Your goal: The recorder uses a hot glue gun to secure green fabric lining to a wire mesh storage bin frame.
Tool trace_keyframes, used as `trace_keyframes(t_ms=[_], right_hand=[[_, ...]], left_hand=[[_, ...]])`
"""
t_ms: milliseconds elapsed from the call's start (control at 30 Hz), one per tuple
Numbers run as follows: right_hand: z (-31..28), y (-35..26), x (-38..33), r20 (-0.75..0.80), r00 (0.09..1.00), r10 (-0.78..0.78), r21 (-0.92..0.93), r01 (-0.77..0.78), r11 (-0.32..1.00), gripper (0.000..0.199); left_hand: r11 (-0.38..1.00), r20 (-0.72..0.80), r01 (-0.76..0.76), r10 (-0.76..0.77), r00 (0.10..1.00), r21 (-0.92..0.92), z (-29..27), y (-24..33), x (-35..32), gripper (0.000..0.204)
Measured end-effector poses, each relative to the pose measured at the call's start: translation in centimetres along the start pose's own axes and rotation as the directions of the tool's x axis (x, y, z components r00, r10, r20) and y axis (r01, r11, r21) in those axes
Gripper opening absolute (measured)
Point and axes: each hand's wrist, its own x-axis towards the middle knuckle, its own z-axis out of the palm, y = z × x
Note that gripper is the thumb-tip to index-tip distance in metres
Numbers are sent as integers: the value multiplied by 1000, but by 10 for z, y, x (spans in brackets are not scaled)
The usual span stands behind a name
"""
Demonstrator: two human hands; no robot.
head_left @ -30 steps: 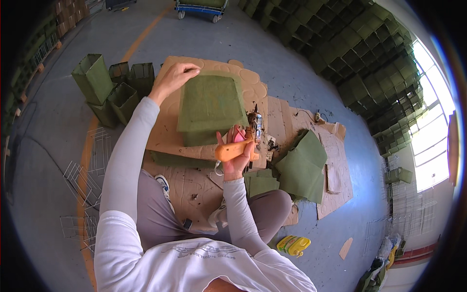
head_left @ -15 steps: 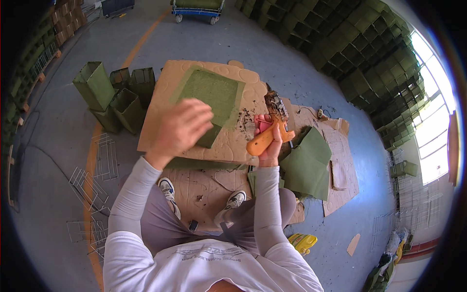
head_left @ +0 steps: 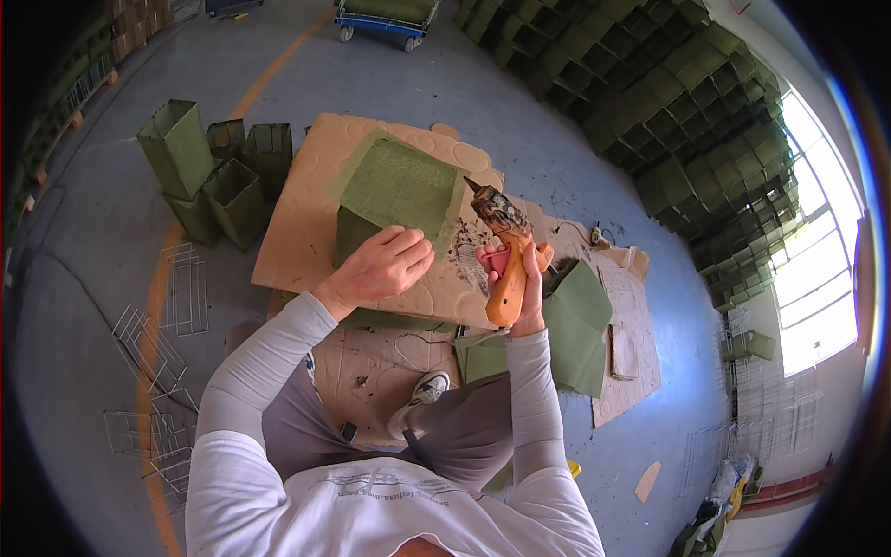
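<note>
- The left hand [head_left: 382, 265] lies at the centre of the frame, fingers curled and pressing down on the lower right corner of a green felt-covered box [head_left: 394, 200]; they rest on it and do not grip it.
- The green box sits just above centre on a tan cardboard sheet [head_left: 297, 251] spread on the floor.
- The right hand [head_left: 524, 283], right of centre, has its fingers wrapped tight round the handle of an orange glue gun [head_left: 506, 255], whose grimy nozzle points to the upper left, just beside the box.
- Loose green felt pieces [head_left: 580, 325] lie at centre right.
- Finished green boxes [head_left: 200, 172] stand at upper left.
- Wire frames [head_left: 158, 371] lie at lower left.
</note>
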Motion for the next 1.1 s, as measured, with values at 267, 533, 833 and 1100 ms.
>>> trace_keyframes(t_ms=[267, 533, 833, 1100], right_hand=[[0, 10, 3, -6, 996, 89, 104, -88, 991, 48], [-13, 7, 15, 11, 990, 144, 204, -143, 969, 46], [-16, 1, 31, 39, 987, 153, 178, -157, 971, 44], [-14, 4, 18, 30, 982, 188, 164, -191, 968, 41]], left_hand=[[999, 61, 8, -7, 998, -32, 1, 2, -8, 24], [999, 91, 26, -24, 996, -23, 1, 5, -10, 25], [999, 93, 37, -33, 995, -37, 2, 6, -12, 25], [999, 86, 37, -34, 996, -35, 2, 4, -13, 26]])
